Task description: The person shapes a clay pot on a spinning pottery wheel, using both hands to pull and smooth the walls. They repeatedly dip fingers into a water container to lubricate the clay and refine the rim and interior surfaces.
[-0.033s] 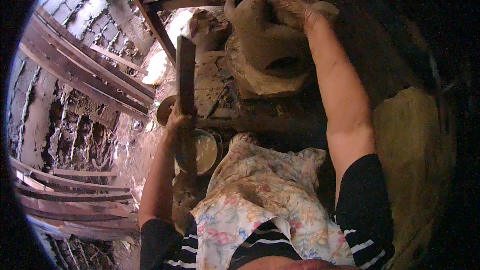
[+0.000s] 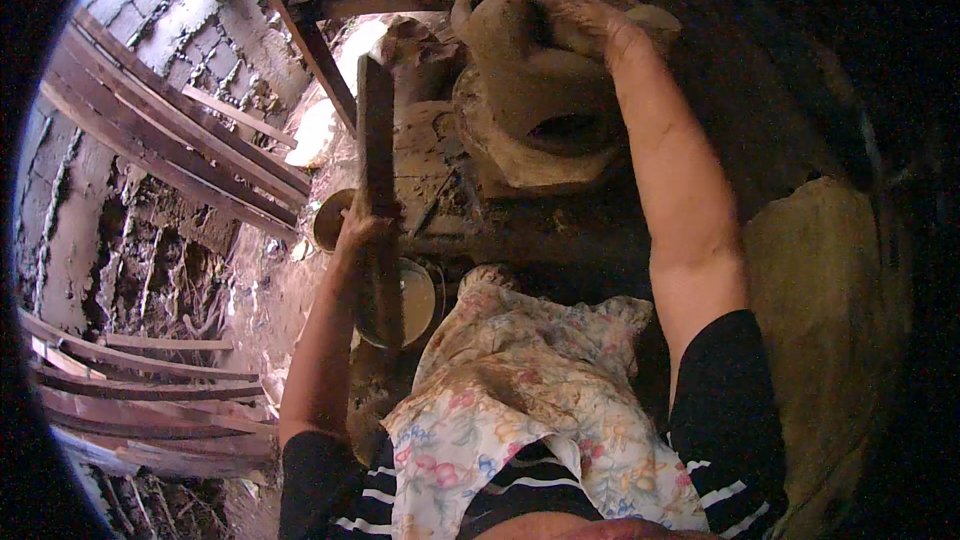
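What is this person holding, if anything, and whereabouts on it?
The left grip holds a wooden board near its middle. The right grip is at the mouth of the clay pot; whether it holds the pot cannot be told.

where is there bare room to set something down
Reddish ground left of the left forearm, between the plank stacks; a small patch of brown surface between wooden bar and clay pot. Crowded: around the left hand, with bowl and bucket close.
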